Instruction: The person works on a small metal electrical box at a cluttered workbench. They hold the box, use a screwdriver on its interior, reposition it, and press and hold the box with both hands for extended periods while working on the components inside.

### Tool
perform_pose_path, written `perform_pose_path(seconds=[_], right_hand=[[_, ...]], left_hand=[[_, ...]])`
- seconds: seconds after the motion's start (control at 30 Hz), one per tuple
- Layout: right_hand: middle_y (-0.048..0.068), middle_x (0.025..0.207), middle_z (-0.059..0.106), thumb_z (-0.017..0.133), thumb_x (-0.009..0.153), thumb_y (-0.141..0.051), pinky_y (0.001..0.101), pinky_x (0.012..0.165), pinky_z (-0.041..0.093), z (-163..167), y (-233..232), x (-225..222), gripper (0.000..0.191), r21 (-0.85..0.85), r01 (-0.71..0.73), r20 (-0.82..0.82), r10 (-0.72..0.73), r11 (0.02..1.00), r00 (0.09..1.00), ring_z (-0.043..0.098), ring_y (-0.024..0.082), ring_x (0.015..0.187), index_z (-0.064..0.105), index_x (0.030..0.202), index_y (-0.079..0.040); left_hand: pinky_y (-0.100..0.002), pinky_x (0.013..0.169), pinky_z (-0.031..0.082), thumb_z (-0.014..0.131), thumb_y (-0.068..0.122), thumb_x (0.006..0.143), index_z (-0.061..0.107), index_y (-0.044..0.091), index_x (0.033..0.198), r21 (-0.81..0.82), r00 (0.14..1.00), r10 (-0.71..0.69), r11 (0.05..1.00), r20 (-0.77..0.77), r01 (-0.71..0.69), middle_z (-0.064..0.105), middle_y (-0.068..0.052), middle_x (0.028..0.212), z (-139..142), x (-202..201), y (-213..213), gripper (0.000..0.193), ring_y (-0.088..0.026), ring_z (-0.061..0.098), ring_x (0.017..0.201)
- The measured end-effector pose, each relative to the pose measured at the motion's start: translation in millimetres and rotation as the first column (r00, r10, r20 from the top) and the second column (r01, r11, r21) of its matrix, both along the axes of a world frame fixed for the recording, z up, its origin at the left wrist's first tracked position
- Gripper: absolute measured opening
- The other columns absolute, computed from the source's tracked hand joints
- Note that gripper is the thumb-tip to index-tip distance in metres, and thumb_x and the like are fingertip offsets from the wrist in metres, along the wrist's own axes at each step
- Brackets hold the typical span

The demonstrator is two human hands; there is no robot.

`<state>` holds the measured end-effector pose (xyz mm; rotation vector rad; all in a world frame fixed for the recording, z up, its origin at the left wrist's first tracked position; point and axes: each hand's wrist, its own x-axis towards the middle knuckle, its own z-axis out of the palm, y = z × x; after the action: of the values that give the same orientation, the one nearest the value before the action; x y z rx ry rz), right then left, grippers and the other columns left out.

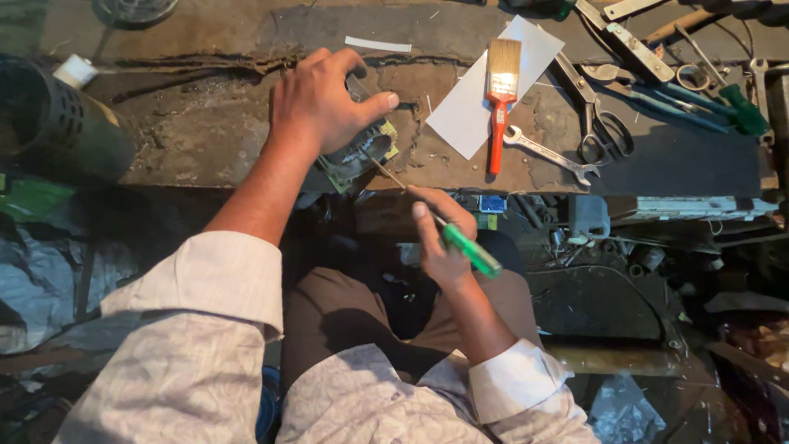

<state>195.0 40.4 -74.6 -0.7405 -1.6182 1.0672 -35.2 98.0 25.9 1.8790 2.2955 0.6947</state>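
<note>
Head view shows our left hand [325, 103] clamped over the small motor part [362, 154] at the tabletop [205, 140] edge; our right hand [440, 238] pinches the green-handled screwdriver [468, 251]; we should keep its tip seated squarely.

Small device [360, 152] sits at the near edge of the worktop [205, 131], left hand [325, 103] on top of it. Right hand [440, 234] is just in front of the worktop edge, holding a screwdriver [460, 247] whose tip reaches up-left to the device. Right of the device: sheet of paper [468, 111] with a paintbrush [500, 99] lying on it; wrench [546, 152] just right of the brush handle, scissors [596, 115] beyond that. More hand tools [699, 90] at far right. Perforated cylinder [57, 119] at far left. Strip [378, 44] behind the left hand.
</note>
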Motion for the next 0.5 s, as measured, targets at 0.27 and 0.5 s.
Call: perform_pose_path(seconds=[0.27,0.5], right_hand=[[0.014,0.106,0.076,0.060,0.103,-0.008,0.0283,0.090,0.053,-13,1,-1,0.021,-0.074,0.071,0.019,-0.069,0.995,0.997,0.070,0.019,0.098,0.071,0.116,0.004],[0.017,0.103,0.075,0.063,0.100,-0.004,0.0301,0.087,0.056,-8,-2,-17,0.017,0.070,0.085,0.072,-0.090,0.994,0.993,0.074,0.024,0.093,0.071,0.113,0.004]], left_hand=[[-0.053,0.083,0.050,0.080,0.067,0.075,0.073,0.014,0.112,-0.008,1.000,-0.004,1.000,-0.012,0.004,0.068,-0.013,0.110,-3,-1,2,0.065,-0.038,0.066,0.102],[-0.054,0.084,0.049,0.080,0.067,0.075,0.073,0.014,0.112,-0.015,1.000,-0.003,1.000,-0.009,0.003,0.067,-0.014,0.109,-1,0,0,0.065,-0.037,0.066,0.104]])
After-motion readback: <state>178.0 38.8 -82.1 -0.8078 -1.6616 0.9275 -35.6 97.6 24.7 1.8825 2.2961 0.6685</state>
